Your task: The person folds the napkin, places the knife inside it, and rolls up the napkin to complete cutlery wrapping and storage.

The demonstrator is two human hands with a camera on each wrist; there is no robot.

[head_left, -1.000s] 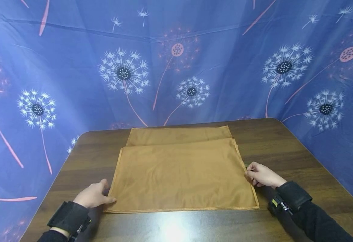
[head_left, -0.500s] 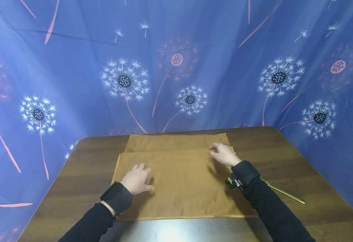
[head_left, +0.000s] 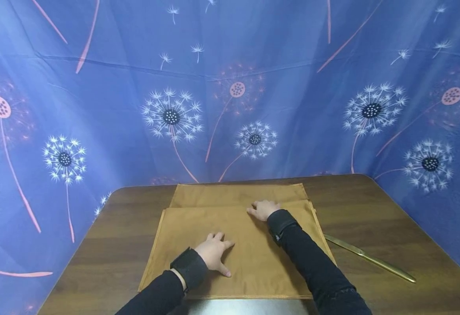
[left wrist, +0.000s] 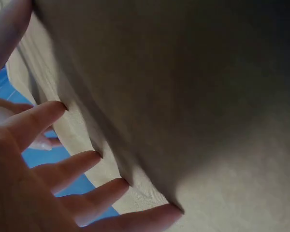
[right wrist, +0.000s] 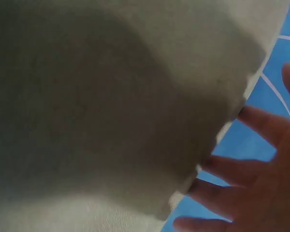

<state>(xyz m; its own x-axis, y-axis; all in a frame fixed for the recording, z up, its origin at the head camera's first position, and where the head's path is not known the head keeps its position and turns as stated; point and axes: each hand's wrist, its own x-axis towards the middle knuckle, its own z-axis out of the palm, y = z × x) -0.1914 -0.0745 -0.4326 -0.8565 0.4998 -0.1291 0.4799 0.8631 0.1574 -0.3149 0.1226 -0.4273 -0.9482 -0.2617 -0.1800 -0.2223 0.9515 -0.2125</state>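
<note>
A tan folded cloth (head_left: 253, 273) with stitched edges lies on the table, its upper layer set a little nearer me than the layer beneath. On the cloth's middle rests my left hand (head_left: 213, 253), fingers spread; the left wrist view shows its fingertips (left wrist: 122, 182) touching the fabric (left wrist: 232, 198) at small creases. Farther off, my right hand (head_left: 264, 210) lies by the upper layer's far edge. In the right wrist view its fingers (right wrist: 227, 171) are spread apart and touch the cloth (right wrist: 87, 145). Neither hand grips anything.
A long gold-coloured, knife-like tool (head_left: 371, 258) lies right of the cloth, its far tip near the cloth's edge. The wooden table (head_left: 111, 236) ends at a blue dandelion-print curtain (head_left: 293, 131) behind and on both sides.
Both hands have left the cloth's side edges and moved inward onto it, the left hand to the middle, the right toward the far edge. The gold tool has come into view at right.
</note>
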